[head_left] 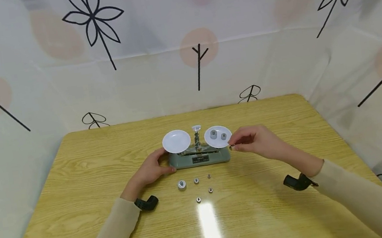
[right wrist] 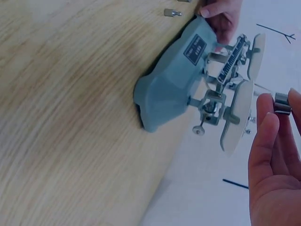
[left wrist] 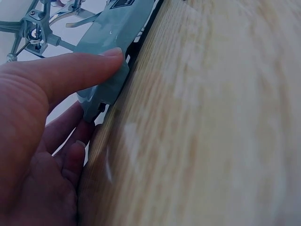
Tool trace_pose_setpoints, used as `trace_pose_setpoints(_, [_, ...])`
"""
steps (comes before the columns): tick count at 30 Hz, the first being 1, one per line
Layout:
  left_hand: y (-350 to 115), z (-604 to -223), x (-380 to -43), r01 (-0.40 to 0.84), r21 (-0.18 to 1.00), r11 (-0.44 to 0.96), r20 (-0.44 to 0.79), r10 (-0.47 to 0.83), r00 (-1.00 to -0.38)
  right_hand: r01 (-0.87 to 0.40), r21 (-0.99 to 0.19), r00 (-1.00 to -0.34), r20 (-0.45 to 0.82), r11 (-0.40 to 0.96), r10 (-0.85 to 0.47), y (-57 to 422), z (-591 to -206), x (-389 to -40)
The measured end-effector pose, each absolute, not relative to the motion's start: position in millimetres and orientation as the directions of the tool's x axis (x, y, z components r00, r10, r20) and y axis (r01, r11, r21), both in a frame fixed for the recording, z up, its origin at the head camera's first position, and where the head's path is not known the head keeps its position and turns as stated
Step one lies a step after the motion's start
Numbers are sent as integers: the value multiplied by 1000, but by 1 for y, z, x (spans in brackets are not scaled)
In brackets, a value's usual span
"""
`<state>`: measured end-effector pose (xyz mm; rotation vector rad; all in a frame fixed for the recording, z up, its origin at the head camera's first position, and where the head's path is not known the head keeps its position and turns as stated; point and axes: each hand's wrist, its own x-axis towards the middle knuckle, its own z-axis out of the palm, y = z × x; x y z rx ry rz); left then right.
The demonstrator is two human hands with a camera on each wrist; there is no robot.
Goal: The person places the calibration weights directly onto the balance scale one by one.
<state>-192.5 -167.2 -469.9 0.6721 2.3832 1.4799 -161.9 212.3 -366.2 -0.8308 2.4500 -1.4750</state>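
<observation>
A balance scale with a grey-green base (head_left: 182,161) stands mid-table, with a white left pan (head_left: 176,141) and a white right pan (head_left: 217,143). My left hand (head_left: 148,169) grips the left end of the base, thumb along the front and fingers behind, as the left wrist view also shows. Beside the right pan's edge, my right hand (head_left: 260,142) pinches a small shiny metal weight (right wrist: 282,103) between thumb and fingers. Two knobbed weights sit on the right pan, a larger one (head_left: 213,134) and a smaller one (head_left: 224,136). Nothing lies on the left pan.
Several loose weights stand on the wooden table (head_left: 96,195) in front of the scale, the largest weight (head_left: 182,185) at the left. Patterned cloth (head_left: 156,79) hangs behind the table and along its sides. A bright reflection crosses the near tabletop.
</observation>
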Motion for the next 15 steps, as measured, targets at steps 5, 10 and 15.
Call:
trace_pose_setpoints(5, [-168,-470,-192,255,893,370,32,514,-857,-368,-848,-846,136,382,-515,211,-361,-168])
trace_pose_setpoints(10, [-167,-469,-193,254,893,371,32,511,-859,-376,-816,-854,122,439,-505,209,-360,-176])
trace_pose_setpoints(15, [-166,-469,-193,253,890,380,28,507,-862,-411,-770,-842,116,488,-527,205,-359,-185])
